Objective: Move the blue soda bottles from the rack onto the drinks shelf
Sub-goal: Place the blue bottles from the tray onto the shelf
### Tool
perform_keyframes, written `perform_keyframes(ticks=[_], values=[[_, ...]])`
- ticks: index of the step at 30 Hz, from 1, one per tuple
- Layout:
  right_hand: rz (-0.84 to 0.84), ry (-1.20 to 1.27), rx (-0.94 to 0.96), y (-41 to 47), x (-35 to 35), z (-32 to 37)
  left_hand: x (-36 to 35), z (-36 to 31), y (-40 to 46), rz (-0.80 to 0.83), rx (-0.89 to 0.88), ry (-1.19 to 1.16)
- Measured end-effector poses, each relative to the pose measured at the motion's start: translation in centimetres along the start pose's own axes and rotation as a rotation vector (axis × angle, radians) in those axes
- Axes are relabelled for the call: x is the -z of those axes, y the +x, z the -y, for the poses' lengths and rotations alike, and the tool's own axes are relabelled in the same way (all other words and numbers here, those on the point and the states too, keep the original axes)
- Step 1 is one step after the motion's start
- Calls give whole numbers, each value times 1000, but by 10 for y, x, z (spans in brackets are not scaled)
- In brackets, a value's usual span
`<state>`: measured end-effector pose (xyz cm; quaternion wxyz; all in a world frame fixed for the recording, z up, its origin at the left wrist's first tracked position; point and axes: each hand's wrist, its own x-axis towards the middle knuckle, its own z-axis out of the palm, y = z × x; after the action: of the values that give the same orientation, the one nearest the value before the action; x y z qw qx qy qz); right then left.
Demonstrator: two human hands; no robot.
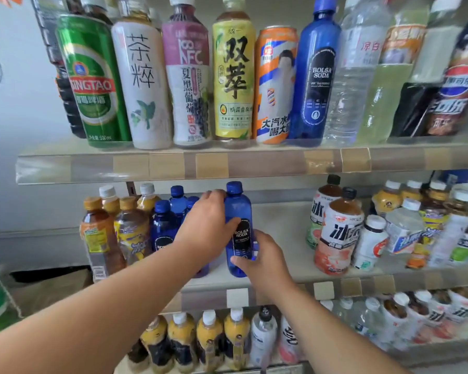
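Blue plastic stood out on the middle shelf (281, 225): one soda bottle (238, 225) was upright there, its long axis vertical, cap up, and both hands were on it. The left hand (208, 228) came in from the left, fingers curled round the bottle's shoulder and thumb across the front above the label. The right hand (260, 255) was lower and to the right, thumb pressed on the bottle's base and fingers wrapped behind it. So the bottle sat between the two hands, the left higher, the right nearer the foot. Just to its left, partly behind the left arm, stood a cluster of matching blue bottles (164, 225); bare shelf lay to its right. The black label read BOLSA SODA, as did another blue bottle (316, 76) on the upper shelf. Up there a green can (92, 79) showed TSINGTAO, cut off at the first letters, and 500ml.
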<state>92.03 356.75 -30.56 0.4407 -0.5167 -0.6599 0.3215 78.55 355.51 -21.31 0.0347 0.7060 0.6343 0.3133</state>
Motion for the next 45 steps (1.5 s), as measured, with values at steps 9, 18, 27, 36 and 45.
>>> perform_keyframes(ticks=[9, 18, 27, 36, 45], values=[[37, -33, 6, 67, -19, -26, -9, 11, 57, -14, -91, 450], [107, 5, 58, 103, -66, -28, -12, 23, 110, 36, -93, 696], [216, -50, 88, 107, -78, -39, -13, 40, 127, 128, 53, 687], [224, -33, 52, 104, -82, -43, -1, 27, 114, 259, 63, 875], [199, -82, -31, 101, -73, -46, -10, 15, 100, 214, 133, 754]])
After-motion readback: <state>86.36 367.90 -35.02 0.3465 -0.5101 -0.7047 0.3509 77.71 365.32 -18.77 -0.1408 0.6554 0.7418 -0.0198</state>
